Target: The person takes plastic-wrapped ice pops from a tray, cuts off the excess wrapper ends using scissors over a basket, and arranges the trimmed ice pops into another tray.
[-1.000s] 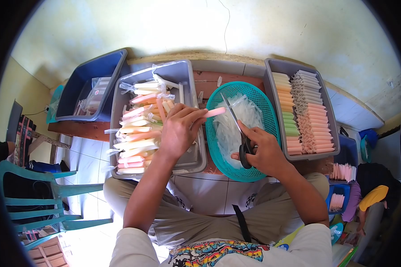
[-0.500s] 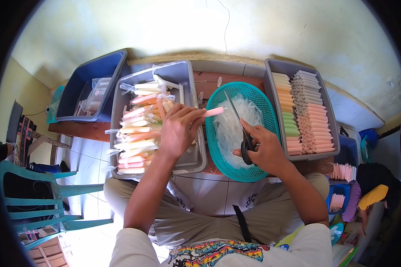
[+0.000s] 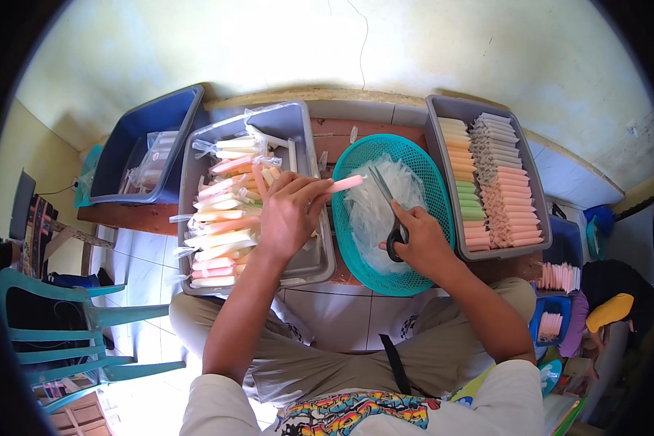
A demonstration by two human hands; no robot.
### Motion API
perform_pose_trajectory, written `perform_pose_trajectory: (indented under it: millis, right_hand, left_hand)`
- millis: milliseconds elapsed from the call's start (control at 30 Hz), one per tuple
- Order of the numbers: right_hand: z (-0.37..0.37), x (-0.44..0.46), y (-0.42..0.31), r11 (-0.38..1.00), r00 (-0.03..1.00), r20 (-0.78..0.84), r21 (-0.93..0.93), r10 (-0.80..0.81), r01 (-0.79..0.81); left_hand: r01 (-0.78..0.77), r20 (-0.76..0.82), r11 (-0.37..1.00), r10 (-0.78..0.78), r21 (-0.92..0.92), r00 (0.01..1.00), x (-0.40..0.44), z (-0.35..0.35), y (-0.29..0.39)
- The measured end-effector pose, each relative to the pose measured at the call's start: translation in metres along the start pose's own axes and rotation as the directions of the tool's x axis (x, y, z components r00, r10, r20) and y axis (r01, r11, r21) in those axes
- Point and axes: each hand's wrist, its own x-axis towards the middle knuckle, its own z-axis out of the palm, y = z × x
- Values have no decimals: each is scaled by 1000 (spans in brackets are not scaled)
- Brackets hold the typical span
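Observation:
My left hand (image 3: 291,212) pinches a pink filled plastic tube (image 3: 347,183), which looks like an ice pop, its tip pointing right. My right hand (image 3: 423,236) is closed around black-handled scissors (image 3: 397,236). Their blades point up and left, slightly apart, close to the tube's tip. Below both lies a turquoise woven basket (image 3: 349,254) with a heap of clear plastic scraps (image 3: 378,225). Left of it, partly behind my left hand, a grey bin (image 3: 307,138) holds loose yellow, orange and pink tubes (image 3: 221,231) with long plastic ends.
At the right, another grey bin (image 3: 437,123) holds neat rows of tubes (image 3: 519,200). A dark blue bin (image 3: 109,171) with packed bags stands far left. A green plastic chair (image 3: 87,316) is at lower left. Another person (image 3: 610,312) is bent over at right, near blue bins.
The scissor blades have parted a little and lie nearer the tube's tip. My right hand has shifted slightly left. My left hand keeps the pink tube almost in place.

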Motion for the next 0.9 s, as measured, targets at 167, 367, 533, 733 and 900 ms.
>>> perform_pose_trajectory:
  millis: [167, 367, 533, 733, 900]
  right_hand:
    - [14, 2, 7, 997, 1000, -10, -76, -5, 4]
    - [20, 1, 8, 990, 1000, 12, -141, -6, 7]
    - [23, 2, 4, 974, 999, 22, -226, 25, -19]
    - [24, 4, 0, 937, 997, 48, -347, 64, -43]
    - [24, 4, -3, 927, 994, 65, -370, 91, -61]
  left_hand:
    - [5, -6, 1000, -5, -3, 1000, 0, 0, 3]
    - [-1, -17, 1000, 1, -7, 1000, 0, 0, 2]
    - [-5, -9, 1000, 5, 0, 1000, 0, 0, 4]
    - [-14, -28, 1000, 13, -20, 1000, 0, 1, 6]
    - [-20, -34, 1000, 19, -9, 999, 0, 1, 7]
